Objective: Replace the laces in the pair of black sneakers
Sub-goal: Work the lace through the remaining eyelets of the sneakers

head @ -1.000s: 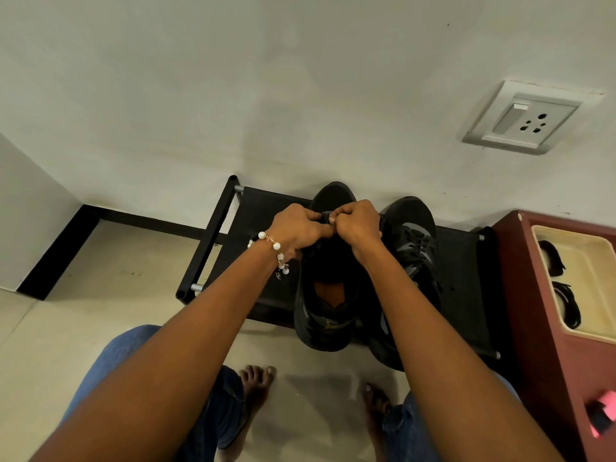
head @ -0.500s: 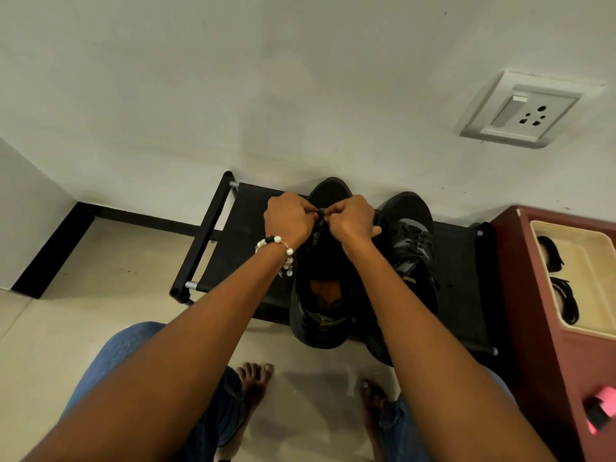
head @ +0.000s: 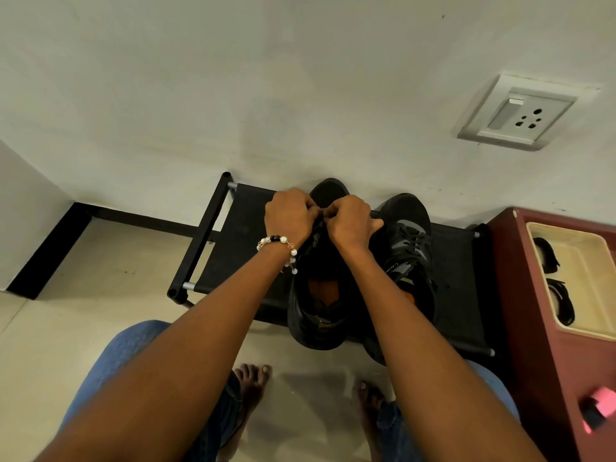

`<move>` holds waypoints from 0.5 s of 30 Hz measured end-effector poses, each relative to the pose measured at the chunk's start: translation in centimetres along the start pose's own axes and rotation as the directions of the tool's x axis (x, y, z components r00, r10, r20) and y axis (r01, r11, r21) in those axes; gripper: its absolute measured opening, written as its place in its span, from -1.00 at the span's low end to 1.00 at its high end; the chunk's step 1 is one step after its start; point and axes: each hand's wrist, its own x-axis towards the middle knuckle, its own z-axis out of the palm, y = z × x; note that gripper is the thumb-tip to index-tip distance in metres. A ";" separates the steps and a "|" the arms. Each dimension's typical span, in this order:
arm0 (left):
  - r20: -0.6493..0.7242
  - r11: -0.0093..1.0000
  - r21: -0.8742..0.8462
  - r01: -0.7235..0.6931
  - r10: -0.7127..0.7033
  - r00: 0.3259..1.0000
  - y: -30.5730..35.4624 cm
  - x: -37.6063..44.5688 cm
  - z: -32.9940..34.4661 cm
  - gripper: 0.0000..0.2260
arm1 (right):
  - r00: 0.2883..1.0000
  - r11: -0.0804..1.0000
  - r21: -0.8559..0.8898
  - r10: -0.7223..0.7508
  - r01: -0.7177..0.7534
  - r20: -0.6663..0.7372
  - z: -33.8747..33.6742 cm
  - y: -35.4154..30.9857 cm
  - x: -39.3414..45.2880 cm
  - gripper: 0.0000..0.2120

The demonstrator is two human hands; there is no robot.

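Two black sneakers stand side by side on a low black shoe rack (head: 240, 248), toes toward the wall. Over the lace area of the left sneaker (head: 316, 315) my left hand (head: 290, 215) and my right hand (head: 350, 221) meet with curled fingers, pinching a black lace (head: 320, 213) between them near the toe end. That shoe's orange insole shows at the heel opening. The right sneaker (head: 408, 241) is laced in black and has grey panels; my right forearm covers part of it.
A dark red cabinet (head: 540, 328) stands right of the rack, with a cream tray (head: 586, 331) holding coiled black laces (head: 563, 301). A pink and black object (head: 596, 411) lies on its near corner. A wall socket (head: 520, 115) is above. My bare feet rest on the floor.
My two hands have shifted slightly toward the toe of the left sneaker, staying together on the lace. The view has tilted a little.
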 end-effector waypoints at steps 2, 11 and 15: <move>0.020 0.999 0.050 -0.009 0.008 1.000 0.2 0.2 0.0 -0.79 | 1.000 0.999 0.046 0.012 -0.013 0.028 -0.2 0.1 0.2 -0.88; 0.115 0.953 -0.283 0.108 -0.078 0.990 0.8 1.9 -1.3 -0.75 | 0.997 0.992 0.107 0.055 -0.061 0.052 -0.6 0.5 0.2 -0.91; 0.106 0.716 -0.682 0.149 -0.104 0.989 3.2 1.6 -4.1 -0.78 | 0.997 0.993 0.092 0.069 -0.072 0.034 -0.6 0.4 0.1 -0.89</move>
